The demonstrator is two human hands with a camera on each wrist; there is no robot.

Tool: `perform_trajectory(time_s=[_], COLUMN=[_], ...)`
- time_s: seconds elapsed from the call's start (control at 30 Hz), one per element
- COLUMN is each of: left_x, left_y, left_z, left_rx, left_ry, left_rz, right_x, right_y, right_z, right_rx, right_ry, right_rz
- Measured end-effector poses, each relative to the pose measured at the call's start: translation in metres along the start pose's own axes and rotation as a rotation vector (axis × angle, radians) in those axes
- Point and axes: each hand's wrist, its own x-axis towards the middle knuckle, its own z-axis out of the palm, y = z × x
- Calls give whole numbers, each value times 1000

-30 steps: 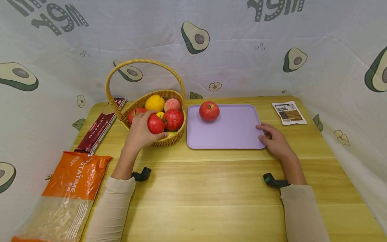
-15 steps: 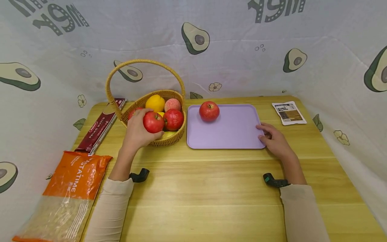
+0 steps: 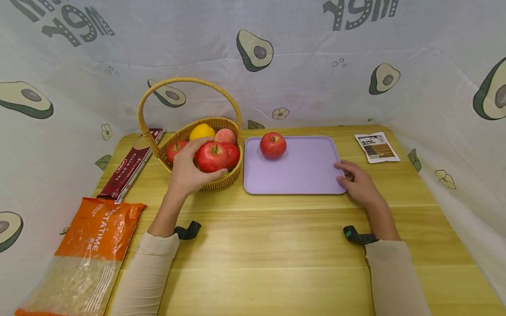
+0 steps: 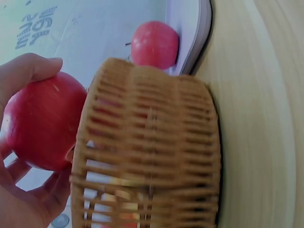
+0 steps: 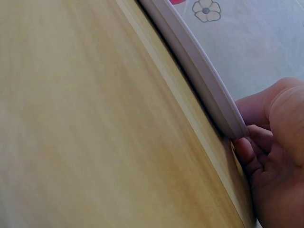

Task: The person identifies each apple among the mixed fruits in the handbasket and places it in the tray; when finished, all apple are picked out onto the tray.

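My left hand [image 3: 187, 173] grips a red apple [image 3: 211, 158], thumb on the near side and fingers round the back. In the left wrist view this apple [image 4: 45, 123] is up at the rim of the wicker basket [image 4: 156, 109]. Inside the basket [image 3: 215, 186] are another red apple [image 3: 177, 150], a yellow lemon-like fruit [image 3: 201, 131], a pink peach-like fruit [image 3: 225, 136] and a red fruit [image 3: 234, 154] partly hidden behind the held apple. My right hand [image 3: 357, 182] pinches the right edge of a lilac tray [image 3: 300, 175]. One red apple [image 3: 272, 145] sits at the tray's back left.
The basket's tall arched handle [image 3: 187, 80] stands over the fruit. At the left lie a dark red spaghetti pack [image 3: 128, 169] and an orange pasta bag [image 3: 91, 245]. A small white packet [image 3: 377, 147] lies at the back right of the wooden table [image 3: 272, 245].
My left hand has lifted the apple from among the fruit, first shifting slightly left, then moving right over the basket's near right part. The right hand and tray have stayed put.
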Motion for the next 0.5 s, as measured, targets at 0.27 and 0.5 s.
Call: perform_trajectory(time_s=[0.27,0.5], left_x=[5,10], left_y=[13,30], left_z=[21,41], left_rx=[-176,-261], left_ry=[-9,-41], left_rz=[57,97], right_x=[0,1], right_y=[2,3], right_z=[1,1], right_rx=[4,4], right_ry=[-3,-2], right_rz=[-2,10])
